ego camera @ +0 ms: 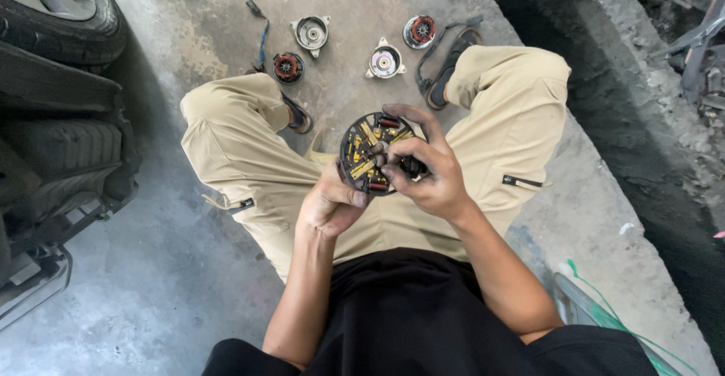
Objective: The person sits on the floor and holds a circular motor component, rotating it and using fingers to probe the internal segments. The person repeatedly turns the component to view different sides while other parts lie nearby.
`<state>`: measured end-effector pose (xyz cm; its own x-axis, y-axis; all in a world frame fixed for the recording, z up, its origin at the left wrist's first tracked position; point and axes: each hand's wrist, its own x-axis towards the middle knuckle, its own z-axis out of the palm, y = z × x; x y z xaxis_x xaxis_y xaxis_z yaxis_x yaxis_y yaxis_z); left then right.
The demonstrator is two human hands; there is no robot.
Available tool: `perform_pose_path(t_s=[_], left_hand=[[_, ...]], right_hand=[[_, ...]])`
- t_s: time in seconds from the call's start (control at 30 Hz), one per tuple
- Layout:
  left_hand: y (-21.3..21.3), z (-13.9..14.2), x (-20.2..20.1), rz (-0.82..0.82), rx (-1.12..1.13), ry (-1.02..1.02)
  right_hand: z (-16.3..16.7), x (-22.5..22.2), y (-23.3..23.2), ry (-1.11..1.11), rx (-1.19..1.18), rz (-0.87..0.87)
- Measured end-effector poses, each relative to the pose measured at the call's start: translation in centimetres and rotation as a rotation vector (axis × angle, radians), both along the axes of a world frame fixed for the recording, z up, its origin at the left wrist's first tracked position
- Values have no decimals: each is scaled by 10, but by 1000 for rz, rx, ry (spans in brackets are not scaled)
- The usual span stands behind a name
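Both hands grip one round black plate (371, 152), held above the lap between the knees. Cupped beneath it on the near-left side, the left hand (330, 204) closes its fingers around the lower rim. From the right, the right hand (428, 171) wraps over the plate, fingers curled along its top and right edge, thumb pressed onto its face near the middle. That face is dark, almost circular, studded with brass-coloured strips and small reddish coils set around the centre; the right part is hidden by fingers.

Going left to right across the concrete floor (151, 270): a car tyre (53, 10) fills the far-left corner, with dark bodywork below it. Past the left knee lie a blue-wired connector (258, 25), a red-wound round part (288, 67) and a grey metal housing (311, 32). Farther right stand a second silver housing (385, 62) and another red-centred round part (419, 32), near a sandalled foot (447, 70). Along the right edge the floor drops into a dark pit, and a clear plastic bag (589, 312) with green string lies at the near-right corner.
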<state>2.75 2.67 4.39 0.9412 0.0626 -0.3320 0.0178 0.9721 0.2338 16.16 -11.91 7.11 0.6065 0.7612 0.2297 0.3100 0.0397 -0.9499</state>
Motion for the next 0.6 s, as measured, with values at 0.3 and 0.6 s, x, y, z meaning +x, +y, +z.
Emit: perform_pose_path(t_s=[0.3,0.6], left_hand=[[4,-12,-4,0,77,21],[-6,-14,-1,121,66,34]], right_hand=[[-7,-1,3,-3,10,0],[-7,4,3,15,28,27]])
